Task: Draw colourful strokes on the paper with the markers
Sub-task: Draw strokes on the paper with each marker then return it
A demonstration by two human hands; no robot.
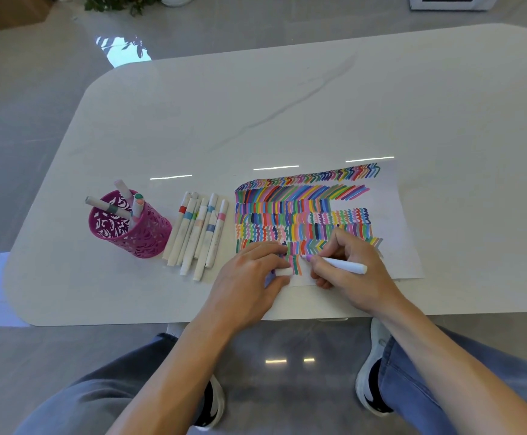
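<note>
A white sheet of paper (390,211) covered with rows of colourful strokes lies on the table at the right. My right hand (346,271) grips a white marker (340,264) with a light purple tip that touches the paper's lower rows. My left hand (249,277) rests on the paper's lower left corner and holds the marker's white cap (284,272) between thumb and fingers. Several capped white markers (197,233) lie side by side to the left of the paper.
A pink perforated pen cup (130,226) with several markers stands at the left of the white marble table (255,120). The table's front edge runs just below my hands. My knees and shoes show beneath it, over a glossy grey floor.
</note>
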